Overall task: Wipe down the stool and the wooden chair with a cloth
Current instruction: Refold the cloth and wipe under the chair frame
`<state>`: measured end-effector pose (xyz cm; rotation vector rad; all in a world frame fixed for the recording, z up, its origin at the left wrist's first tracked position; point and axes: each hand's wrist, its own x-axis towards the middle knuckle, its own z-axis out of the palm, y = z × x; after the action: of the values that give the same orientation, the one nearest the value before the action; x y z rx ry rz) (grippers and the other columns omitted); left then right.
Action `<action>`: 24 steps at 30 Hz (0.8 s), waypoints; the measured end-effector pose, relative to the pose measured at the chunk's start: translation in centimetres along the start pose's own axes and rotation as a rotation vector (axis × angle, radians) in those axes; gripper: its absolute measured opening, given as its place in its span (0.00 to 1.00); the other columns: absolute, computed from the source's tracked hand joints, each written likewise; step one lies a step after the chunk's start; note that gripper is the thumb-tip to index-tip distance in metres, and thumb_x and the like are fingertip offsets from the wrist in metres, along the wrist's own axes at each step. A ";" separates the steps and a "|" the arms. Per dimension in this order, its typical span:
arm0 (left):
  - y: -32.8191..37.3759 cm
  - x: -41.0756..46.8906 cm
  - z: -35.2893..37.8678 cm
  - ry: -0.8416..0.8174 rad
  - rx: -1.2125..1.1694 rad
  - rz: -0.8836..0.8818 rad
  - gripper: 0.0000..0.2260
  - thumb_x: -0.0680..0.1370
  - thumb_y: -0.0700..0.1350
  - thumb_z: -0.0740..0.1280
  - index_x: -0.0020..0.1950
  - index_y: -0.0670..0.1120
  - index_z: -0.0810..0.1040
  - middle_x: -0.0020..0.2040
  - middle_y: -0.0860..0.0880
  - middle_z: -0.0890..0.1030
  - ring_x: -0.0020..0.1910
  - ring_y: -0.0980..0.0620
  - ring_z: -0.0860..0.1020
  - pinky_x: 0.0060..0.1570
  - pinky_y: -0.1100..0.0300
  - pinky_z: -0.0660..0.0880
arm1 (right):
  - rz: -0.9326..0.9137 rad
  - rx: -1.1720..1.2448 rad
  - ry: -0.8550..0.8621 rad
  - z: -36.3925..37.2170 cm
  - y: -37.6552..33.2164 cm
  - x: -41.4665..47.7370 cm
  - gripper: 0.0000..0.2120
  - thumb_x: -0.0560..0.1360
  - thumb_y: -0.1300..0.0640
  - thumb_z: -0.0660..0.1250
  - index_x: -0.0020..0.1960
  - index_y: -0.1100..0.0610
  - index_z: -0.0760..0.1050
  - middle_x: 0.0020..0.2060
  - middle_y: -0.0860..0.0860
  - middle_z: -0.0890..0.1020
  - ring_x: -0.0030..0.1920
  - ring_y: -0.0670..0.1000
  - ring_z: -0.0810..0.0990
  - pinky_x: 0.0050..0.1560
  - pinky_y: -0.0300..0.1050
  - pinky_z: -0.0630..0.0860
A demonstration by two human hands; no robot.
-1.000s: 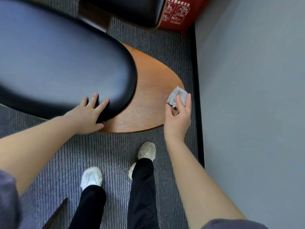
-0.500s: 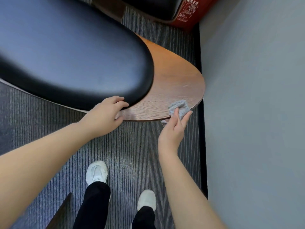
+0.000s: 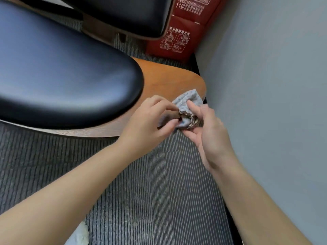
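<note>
A small grey cloth [image 3: 187, 101] is bunched up just above the near right edge of the wooden shell [image 3: 169, 80] of the stool. The stool carries a black padded cushion [image 3: 62, 71] that fills the left of the view. My left hand [image 3: 150, 121] pinches the cloth from the left with thumb and fingertips. My right hand [image 3: 208, 133] holds it from the right, thumb on top and fingers underneath. Both hands meet over the stool's edge and the carpet.
A second black-cushioned chair with a wooden shell [image 3: 123, 16] stands behind. A red box [image 3: 184, 29] sits in the corner against the grey wall [image 3: 274, 103]. Striped grey carpet [image 3: 159, 191] covers the floor. A white shoe [image 3: 77, 236] shows at the bottom edge.
My left hand has left the cushion's edge and moved right to take hold of the cloth. The right hand has lifted the cloth off the wood; both hands now hold it.
</note>
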<state>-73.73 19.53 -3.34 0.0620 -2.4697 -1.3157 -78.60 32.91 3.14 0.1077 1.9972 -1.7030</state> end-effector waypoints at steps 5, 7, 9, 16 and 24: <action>-0.6 1.2 1.8 0.166 -0.009 0.043 0.19 0.72 0.61 0.66 0.52 0.47 0.80 0.50 0.53 0.76 0.53 0.55 0.74 0.55 0.59 0.72 | -0.007 0.159 -0.203 -2.7 -0.6 1.9 0.18 0.80 0.53 0.56 0.63 0.60 0.76 0.55 0.52 0.84 0.56 0.54 0.83 0.59 0.55 0.78; -0.8 1.3 2.6 0.200 0.032 0.085 0.20 0.70 0.63 0.67 0.51 0.48 0.80 0.49 0.53 0.76 0.52 0.55 0.74 0.53 0.58 0.72 | -0.005 0.178 -0.306 -3.6 -0.7 2.5 0.17 0.80 0.54 0.56 0.61 0.62 0.76 0.50 0.52 0.86 0.55 0.55 0.83 0.55 0.54 0.80; -0.7 1.4 3.6 0.221 0.089 0.121 0.21 0.69 0.64 0.68 0.49 0.49 0.78 0.48 0.53 0.75 0.50 0.54 0.74 0.51 0.55 0.73 | 0.007 0.175 -0.349 -4.3 -0.9 3.4 0.19 0.82 0.54 0.54 0.62 0.65 0.75 0.55 0.57 0.83 0.56 0.58 0.82 0.53 0.54 0.81; 0.3 2.0 5.4 0.410 0.179 0.151 0.09 0.73 0.52 0.70 0.44 0.49 0.73 0.45 0.55 0.73 0.47 0.54 0.72 0.47 0.47 0.73 | 0.040 0.096 -0.489 -6.3 -1.9 6.0 0.22 0.82 0.52 0.52 0.63 0.64 0.75 0.63 0.63 0.76 0.54 0.59 0.83 0.61 0.57 0.77; 0.6 2.1 5.9 0.429 0.460 0.467 0.18 0.76 0.44 0.70 0.64 0.52 0.71 0.62 0.49 0.72 0.62 0.47 0.71 0.59 0.49 0.69 | 0.006 -0.082 -0.565 -7.7 -2.6 8.0 0.15 0.78 0.56 0.60 0.58 0.60 0.80 0.53 0.59 0.83 0.54 0.57 0.83 0.52 0.51 0.82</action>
<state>-77.48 24.16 -5.29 -0.1066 -2.1781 -0.4712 -89.05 37.50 2.76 -0.3577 1.6293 -1.4382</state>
